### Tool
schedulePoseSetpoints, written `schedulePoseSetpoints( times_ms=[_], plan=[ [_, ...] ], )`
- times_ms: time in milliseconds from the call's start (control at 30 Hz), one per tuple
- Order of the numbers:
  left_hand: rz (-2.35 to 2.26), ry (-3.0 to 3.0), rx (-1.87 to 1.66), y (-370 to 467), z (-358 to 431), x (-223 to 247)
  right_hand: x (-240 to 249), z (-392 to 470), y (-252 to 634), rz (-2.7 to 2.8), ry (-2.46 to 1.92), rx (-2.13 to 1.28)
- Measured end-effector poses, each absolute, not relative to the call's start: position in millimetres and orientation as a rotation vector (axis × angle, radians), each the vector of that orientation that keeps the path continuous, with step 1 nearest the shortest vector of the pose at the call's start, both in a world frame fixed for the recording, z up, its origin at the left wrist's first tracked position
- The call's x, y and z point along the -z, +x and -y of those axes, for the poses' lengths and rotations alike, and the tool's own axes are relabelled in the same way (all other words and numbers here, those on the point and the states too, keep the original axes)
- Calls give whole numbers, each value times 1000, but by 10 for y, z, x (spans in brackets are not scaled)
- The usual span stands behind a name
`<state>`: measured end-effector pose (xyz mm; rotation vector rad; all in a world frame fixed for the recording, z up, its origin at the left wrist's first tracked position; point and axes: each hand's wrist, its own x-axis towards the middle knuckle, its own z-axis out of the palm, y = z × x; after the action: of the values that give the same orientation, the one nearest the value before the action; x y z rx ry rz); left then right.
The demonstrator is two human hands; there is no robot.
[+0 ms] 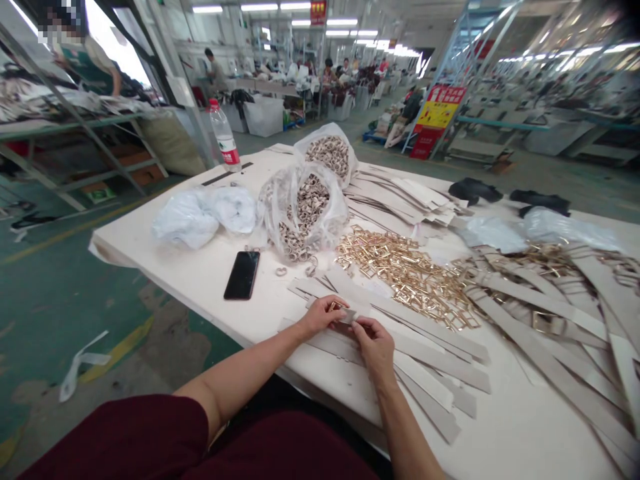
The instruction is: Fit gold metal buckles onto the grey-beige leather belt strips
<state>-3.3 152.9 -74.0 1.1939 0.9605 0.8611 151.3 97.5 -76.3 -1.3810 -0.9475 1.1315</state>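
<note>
Near the table's front edge, my left hand [323, 315] pinches a small gold buckle [334, 307] at the end of a grey strap [349, 315]. My right hand [374, 341] is closed on the same strap just to the right, thumb and fingertips together. Several flat grey strips [425, 353] lie under and beside both hands. A heap of gold rectangular buckles [405, 270] spreads behind them. Farther back stands an open plastic bag of small beige loops [306, 213], with a second such bag [327, 155] behind it.
A black phone [242, 275] lies left of my hands. Crumpled plastic bags [187, 217] and a water bottle [225, 139] are at the back left. Straps with buckles [555, 313] cover the right side of the white table [145, 243]. A person [90, 60] stands at the far left.
</note>
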Motion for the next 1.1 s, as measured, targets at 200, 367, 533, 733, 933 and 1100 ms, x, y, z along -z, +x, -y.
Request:
schedulePoseSetpoints(
  times_ms=[200,367,533,733,933,1100],
  plan=[
    [-890,1247,-783,-67,-1530,730,715,-1069,1640,1112,-1400,-1232],
    [-985,1235,-836,-15,-1488,749,667,-1071,1589,1191,-1364,-1206],
    [-1043,1105,-951,71,-1443,691,644,-1058,1497,903,-1294,-1255],
    [-1051,1006,-1051,217,-1311,478,485,-928,1425,893,-1432,-995],
    [-1009,820,-1152,384,-1207,342,485,-870,1438,1133,-1369,-543],
    [-994,638,-1222,485,-1163,298,557,-831,1409,1252,-1359,-337]
  ],
)
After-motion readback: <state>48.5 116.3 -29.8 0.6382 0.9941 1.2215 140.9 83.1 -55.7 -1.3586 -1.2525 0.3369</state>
